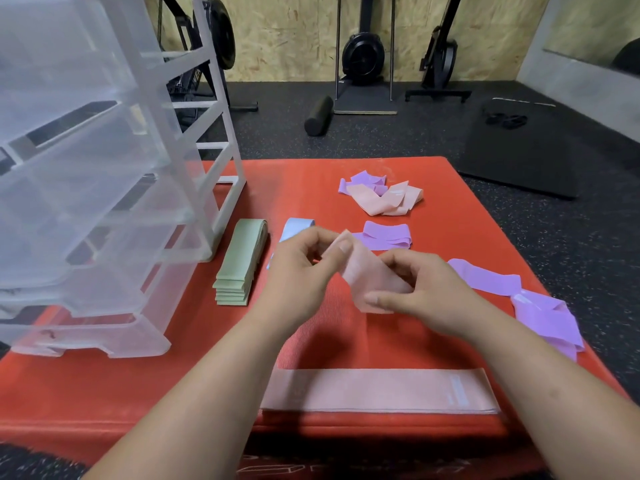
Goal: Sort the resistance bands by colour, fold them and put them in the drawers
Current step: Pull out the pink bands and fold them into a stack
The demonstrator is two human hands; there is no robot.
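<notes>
A pink resistance band (369,277) hangs above the red mat (104,393), held between both hands. My left hand (301,271) pinches its upper end, and my right hand (419,289) grips its lower part. Flat pink bands (374,391) lie stacked near the mat's front edge. Green bands (240,261) sit in a folded stack beside the drawer unit (86,202). A blue band (294,228) lies partly behind my left hand. Purple bands lie at the middle (389,235) and at the right edge (540,310). A mixed pink and purple heap (381,197) sits farther back.
The clear plastic drawer unit stands on the mat's left side, its drawers pulled out. Beyond the mat are dark gym flooring, a black foam roller (318,116), a black floor mat (519,157) and exercise machines against the wooden wall.
</notes>
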